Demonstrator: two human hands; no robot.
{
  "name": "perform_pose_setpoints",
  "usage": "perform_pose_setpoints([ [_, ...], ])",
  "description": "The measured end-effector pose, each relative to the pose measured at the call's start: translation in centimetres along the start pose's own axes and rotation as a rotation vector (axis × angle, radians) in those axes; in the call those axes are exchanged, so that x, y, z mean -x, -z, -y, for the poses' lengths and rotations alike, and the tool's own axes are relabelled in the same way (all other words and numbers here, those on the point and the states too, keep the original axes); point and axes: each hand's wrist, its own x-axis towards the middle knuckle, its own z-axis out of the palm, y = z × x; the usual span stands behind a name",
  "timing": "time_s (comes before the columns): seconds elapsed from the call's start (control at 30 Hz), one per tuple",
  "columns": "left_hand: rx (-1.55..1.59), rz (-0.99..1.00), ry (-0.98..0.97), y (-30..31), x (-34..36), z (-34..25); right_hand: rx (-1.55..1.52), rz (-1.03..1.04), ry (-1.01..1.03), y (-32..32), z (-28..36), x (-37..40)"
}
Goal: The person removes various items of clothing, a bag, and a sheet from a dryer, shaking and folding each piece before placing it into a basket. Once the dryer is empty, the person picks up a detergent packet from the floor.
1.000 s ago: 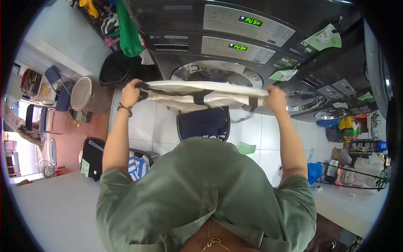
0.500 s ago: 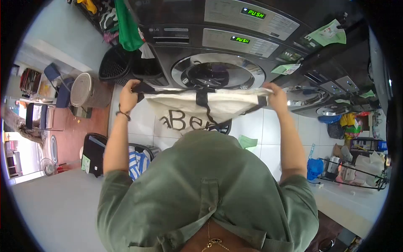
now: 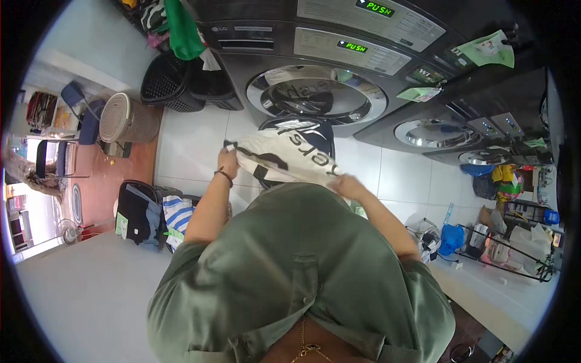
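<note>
Both hands, left (image 3: 227,162) and right (image 3: 347,186), are closing on the cloth (image 3: 290,156), gripping its ends. It is hanging over the basket (image 3: 327,140) on the tiles (image 3: 189,137); a washer (image 3: 316,94) is standing at twelve o'clock.

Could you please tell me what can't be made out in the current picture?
- Head view: full wording on the cream cloth, broken up by folds.
- Head view: much of the dark basket, covered by the cloth and green shirt.
- Head view: drum contents behind the round door, masked by reflections.
- Head view: control panel print, too small.
</note>
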Motion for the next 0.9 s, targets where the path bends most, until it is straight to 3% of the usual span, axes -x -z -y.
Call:
perform_pose_setpoints([
  [0.07, -0.532, -0.113, -0.297, 1.0, -0.7, -2.2, 0.171, -0.346, -0.068, 1.4, -4.9, -1.6],
  [0.13, -0.82, -0.146, -0.479, 1.5, 1.3, -7.0, -0.217, -0.805, -0.484, 7.4, -2.8, 1.9],
  [0.17, -0.872, -0.169, -0.537, 1.4, 2.8, -9.5, -0.208, -0.937, -0.571, 8.7, -4.6, 2.2],
  [0.23, -0.923, -0.281, -0.685, 0.9, 4.8, -12.8, -0.31, -1.109, -0.533, 11.3, -4.7, 4.3],
  [0.37, -0.499, -0.405, -0.998, -1.3, 9.5, -13.6, -0.542, -1.425, -0.302, 12.1, -1.8, 6.5],
  [0.4, -0.425, -0.422, -1.061, -1.3, 10.5, -12.8, -0.671, -1.438, -0.155, 11.9, 0.7, 7.2],
  [0.43, -0.349, -0.44, -1.122, -0.9, 11.5, -11.9, -0.689, -1.393, -0.161, 10.4, 0.0, 7.0],
  [0.47, -0.468, -0.377, -1.038, 0.4, 11.6, -9.5, -0.707, -1.343, -0.172, 7.5, -1.6, 6.0],
  [0.5, -0.585, -0.314, -0.953, 2.5, 10.8, -6.1, -0.199, -1.277, -0.07, 3.7, -5.8, 4.6],
  [0.53, -0.783, -0.157, -0.603, 5.5, 9.3, -2.9, -0.376, -0.682, -0.508, 2.1, -5.9, 5.2],
  [0.57, -0.953, 0.001, -0.239, 9.2, 7.3, 0.9, -0.686, -0.558, -0.552, -0.5, -6.5, 4.9],
  [0.6, -1.093, 0.058, -0.357, 13.4, 5.0, 6.4, -0.849, -0.434, -0.68, -3.3, -8.5, 4.4],
  [0.67, -0.903, 0.143, -0.211, 19.2, 1.5, 14.9, -1.358, -0.268, -0.933, -6.6, -9.6, 4.5],
  [0.7, -0.567, 0.157, 0.043, 20.7, 0.6, 17.5, -1.461, -0.289, -0.955, -10.2, -11.8, 4.0],
  [0.77, -0.356, 0.17, 0.234, 21.7, 0.7, 18.7, -1.568, -0.379, -0.897, -10.9, -10.3, 5.1],
  [0.9, -0.811, 0.095, -0.142, 17.6, 5.5, 13.3, -1.745, -0.368, -0.687, -8.6, -9.7, 5.8],
])
